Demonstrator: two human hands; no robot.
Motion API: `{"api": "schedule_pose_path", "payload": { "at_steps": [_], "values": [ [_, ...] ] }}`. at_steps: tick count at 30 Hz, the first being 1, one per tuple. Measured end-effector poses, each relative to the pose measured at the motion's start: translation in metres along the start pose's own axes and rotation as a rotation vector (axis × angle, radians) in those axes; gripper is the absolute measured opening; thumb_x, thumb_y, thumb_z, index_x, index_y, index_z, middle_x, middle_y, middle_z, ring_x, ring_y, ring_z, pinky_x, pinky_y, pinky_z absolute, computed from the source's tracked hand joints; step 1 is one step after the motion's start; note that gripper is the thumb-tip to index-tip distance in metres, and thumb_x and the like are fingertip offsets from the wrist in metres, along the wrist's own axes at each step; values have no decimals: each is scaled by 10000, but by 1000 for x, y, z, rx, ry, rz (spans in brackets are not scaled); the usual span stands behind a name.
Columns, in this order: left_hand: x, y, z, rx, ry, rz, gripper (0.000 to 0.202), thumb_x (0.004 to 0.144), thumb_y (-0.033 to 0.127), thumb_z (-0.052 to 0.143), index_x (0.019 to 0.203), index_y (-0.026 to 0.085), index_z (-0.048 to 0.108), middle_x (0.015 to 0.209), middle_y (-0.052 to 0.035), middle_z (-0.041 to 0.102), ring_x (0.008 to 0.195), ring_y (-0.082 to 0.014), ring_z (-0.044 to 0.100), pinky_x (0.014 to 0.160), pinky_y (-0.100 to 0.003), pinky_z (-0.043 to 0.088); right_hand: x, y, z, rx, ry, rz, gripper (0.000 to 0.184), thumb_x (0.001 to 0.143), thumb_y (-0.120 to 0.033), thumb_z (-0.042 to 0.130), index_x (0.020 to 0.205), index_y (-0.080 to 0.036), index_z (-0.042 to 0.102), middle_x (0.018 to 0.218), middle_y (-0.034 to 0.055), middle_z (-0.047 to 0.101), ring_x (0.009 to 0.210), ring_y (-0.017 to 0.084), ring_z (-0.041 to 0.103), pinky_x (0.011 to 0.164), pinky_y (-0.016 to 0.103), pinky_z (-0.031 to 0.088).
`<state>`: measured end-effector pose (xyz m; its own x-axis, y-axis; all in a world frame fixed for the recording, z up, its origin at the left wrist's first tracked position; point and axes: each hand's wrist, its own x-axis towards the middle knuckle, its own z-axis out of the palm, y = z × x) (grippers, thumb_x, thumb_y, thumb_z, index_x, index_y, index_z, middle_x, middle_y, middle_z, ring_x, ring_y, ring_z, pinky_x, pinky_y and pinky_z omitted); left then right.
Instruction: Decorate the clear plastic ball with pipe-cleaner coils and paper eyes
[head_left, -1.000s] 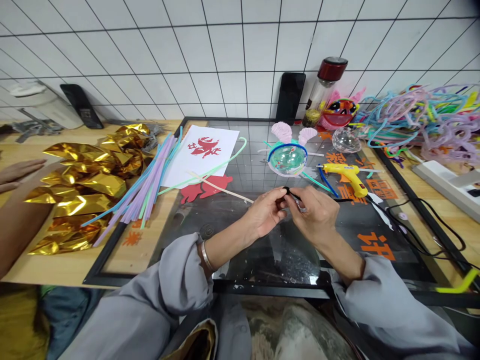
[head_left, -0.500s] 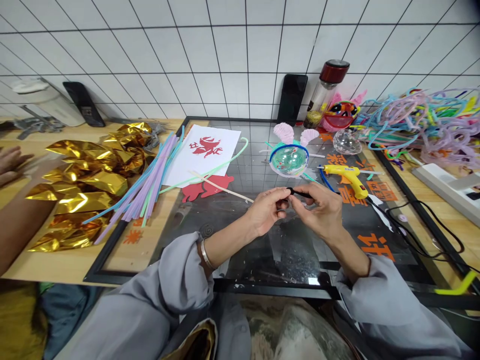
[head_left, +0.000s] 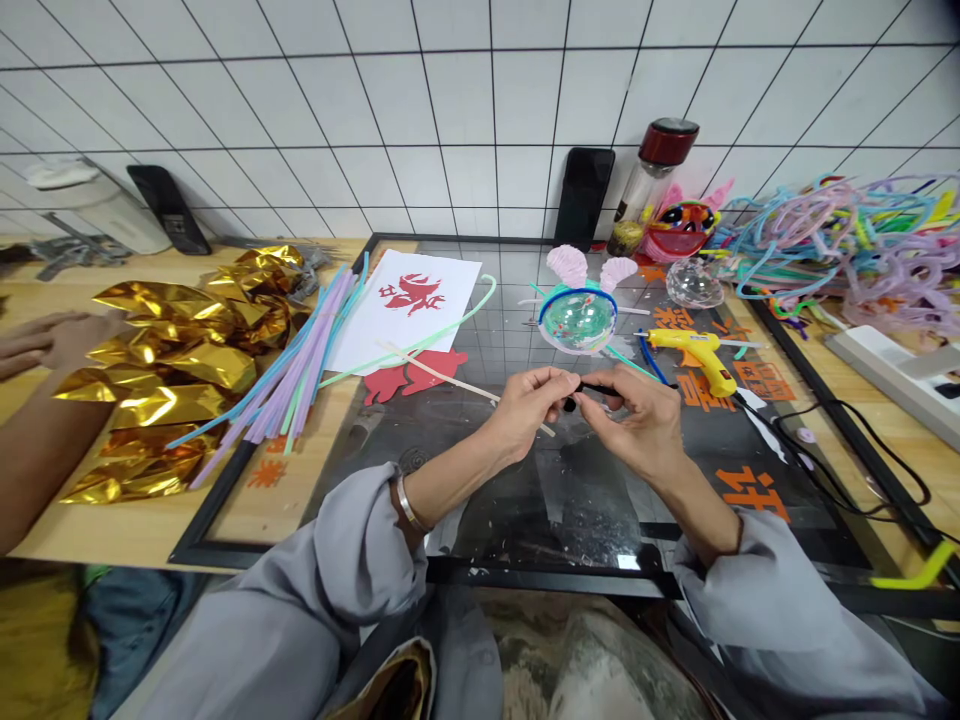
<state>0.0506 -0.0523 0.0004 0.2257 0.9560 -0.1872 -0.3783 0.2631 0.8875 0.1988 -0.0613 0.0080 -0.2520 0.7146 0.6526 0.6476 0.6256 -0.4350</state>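
My left hand (head_left: 526, 410) and my right hand (head_left: 634, 418) meet above the glass work mat (head_left: 480, 480), both pinched on a thin black pipe cleaner (head_left: 589, 390) whose coiled end sits between the fingertips. Just beyond them stands a clear ball (head_left: 577, 318) with a blue rim and two pink ears. A yellow glue gun (head_left: 694, 352) lies to the right of my right hand, its black cord trailing off right.
Gold foil pieces (head_left: 172, 360) and a bundle of pastel pipe cleaners (head_left: 296, 365) lie left. A white sheet with a red cutout (head_left: 409, 305) is beyond. A tangled pipe cleaner heap (head_left: 847, 245) fills the far right. Another person's hand (head_left: 45, 340) rests at the left edge.
My fingers have turned the black pipe cleaner's end, and my left hand has lifted slightly. The other person's hand at the left has shifted.
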Motion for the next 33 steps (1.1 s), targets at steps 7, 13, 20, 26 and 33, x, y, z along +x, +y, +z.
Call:
{"api": "schedule_pose_path", "payload": {
  "at_steps": [7,13,20,26,33],
  "values": [
    [-2,-2,6,-87,92,6,238,661,298,715,614,127,556,569,39,425,532,-46,382,465,-170,265,-1,-3,3,27,22,39,112,851,-216,549,829,-176,652,668,13,636,551,117,557,545,241,442],
    [-2,-8,8,-117,165,29,216,658,273,714,608,134,558,559,44,434,522,-45,382,472,-175,275,-6,-7,9,-42,38,3,119,865,-207,536,825,-173,643,639,6,610,548,118,544,543,241,415],
    [-5,-15,9,-181,167,-3,224,638,304,726,648,131,584,563,41,454,524,-51,402,475,-181,287,-13,-5,17,-262,83,-87,145,874,-251,576,860,-136,663,602,-3,573,522,112,504,556,250,379],
    [-8,-16,11,-206,167,-19,235,620,315,732,658,139,581,565,43,469,516,-50,407,475,-184,277,-12,-5,17,-398,116,-163,162,880,-261,573,810,-147,665,571,-5,569,533,122,490,554,275,326],
    [-4,-13,5,-100,65,-67,257,645,357,720,674,142,583,576,30,489,529,-66,428,472,-195,278,-8,-3,12,-255,112,-125,126,838,-252,602,803,-145,658,584,-10,567,515,110,474,549,255,359]
  ]
}}
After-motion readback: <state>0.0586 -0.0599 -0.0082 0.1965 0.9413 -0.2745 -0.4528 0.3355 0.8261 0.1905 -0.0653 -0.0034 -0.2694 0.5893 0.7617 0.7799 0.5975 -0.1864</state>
